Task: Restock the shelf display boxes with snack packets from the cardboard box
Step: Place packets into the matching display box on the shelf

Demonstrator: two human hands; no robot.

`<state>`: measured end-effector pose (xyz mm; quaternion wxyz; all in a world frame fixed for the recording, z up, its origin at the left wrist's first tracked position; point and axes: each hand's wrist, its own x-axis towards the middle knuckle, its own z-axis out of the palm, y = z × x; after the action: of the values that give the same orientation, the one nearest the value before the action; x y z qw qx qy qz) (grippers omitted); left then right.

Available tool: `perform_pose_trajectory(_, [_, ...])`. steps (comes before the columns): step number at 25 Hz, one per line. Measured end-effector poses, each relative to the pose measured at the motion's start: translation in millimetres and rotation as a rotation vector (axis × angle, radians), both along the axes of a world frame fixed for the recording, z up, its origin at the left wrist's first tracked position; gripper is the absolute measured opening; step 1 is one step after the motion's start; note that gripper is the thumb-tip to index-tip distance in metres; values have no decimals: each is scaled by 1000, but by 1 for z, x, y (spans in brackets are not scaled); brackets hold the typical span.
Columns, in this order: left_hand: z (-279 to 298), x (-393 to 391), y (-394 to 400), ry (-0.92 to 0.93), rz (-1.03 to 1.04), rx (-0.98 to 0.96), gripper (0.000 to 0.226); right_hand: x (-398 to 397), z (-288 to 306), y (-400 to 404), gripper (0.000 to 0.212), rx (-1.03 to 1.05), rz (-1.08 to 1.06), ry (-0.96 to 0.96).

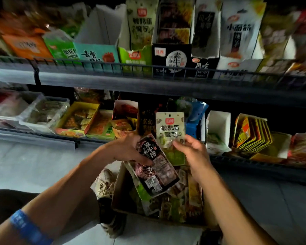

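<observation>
both hands [129, 149] hold packets [170, 137] above cardboard box [117, 190]

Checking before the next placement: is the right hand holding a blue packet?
No: the right hand pinches a pale green-and-white packet upright, while the left hand holds dark packets.

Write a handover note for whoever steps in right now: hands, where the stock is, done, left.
Left hand: grips a stack of dark packets.
Right hand: pinches one pale green packet, held upright in front of the lower shelf.
Cardboard box: on the floor below the hands, more packets inside.
Matching display boxes, upper shelf: green box looks low; black box already holds packets.
Done: packets pulled from the box and being sorted.
Left: put green and dark packets into their matching boxes, then the rest of the box.
</observation>
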<state>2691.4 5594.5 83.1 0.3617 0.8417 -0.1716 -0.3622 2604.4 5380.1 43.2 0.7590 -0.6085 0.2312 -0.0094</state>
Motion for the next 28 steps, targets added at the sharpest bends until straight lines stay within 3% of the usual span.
perform_pose_trajectory(4, [43, 17, 4, -83, 67, -101, 57, 2, 59, -37, 18, 121, -225, -75])
perform_pose_trajectory(11, [115, 18, -23, -42, 463, -567, 37, -4, 144, -39, 46, 195, -39, -232])
perform_pose_trajectory(18, [167, 44, -8, -80, 781, -935, 28, 50, 230, -19, 31, 23, -33, -405])
perform_pose_trajectory(22, [178, 51, -10, -111, 872, -989, 20, 90, 249, 6, 44, -47, -30, -386])
perform_pose_trajectory(25, [190, 50, -8, -249, 825, -959, 14, 110, 251, 24, 44, -9, 7, -348])
perform_pose_trajectory(27, [198, 51, 2, -369, 810, -940, 15, 122, 258, 33, 67, -44, -22, -343])
perform_pose_trajectory(28, [200, 53, 10, -397, 834, -939, 16, 130, 265, 32, 66, -107, -56, -342])
